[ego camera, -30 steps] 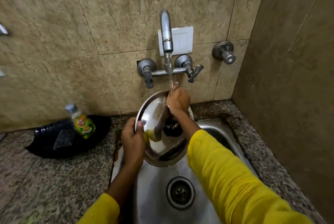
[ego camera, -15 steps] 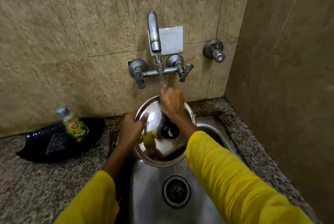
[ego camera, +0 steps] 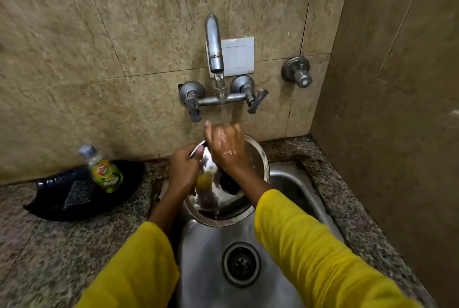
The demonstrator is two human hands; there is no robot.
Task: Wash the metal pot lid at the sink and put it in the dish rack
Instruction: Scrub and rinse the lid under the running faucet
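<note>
The round metal pot lid (ego camera: 250,204) is held tilted over the back of the steel sink (ego camera: 208,258), its black knob (ego camera: 229,184) facing me. My left hand (ego camera: 185,171) grips the lid's left rim. My right hand (ego camera: 224,146), wet, lies on the upper part of the lid under the running water from the tap (ego camera: 213,44). Whether the right hand holds anything is hidden.
A dish soap bottle (ego camera: 104,171) stands in a black tray (ego camera: 74,191) on the granite counter left of the sink. Tap handles (ego camera: 254,101) and a valve (ego camera: 298,74) stick out of the tiled wall. A side wall closes in on the right. The drain (ego camera: 241,264) lies below the lid.
My right hand has slid up to the lid's top edge, right under the stream. My left hand has shifted slightly up the left rim. The view has drifted a little.
</note>
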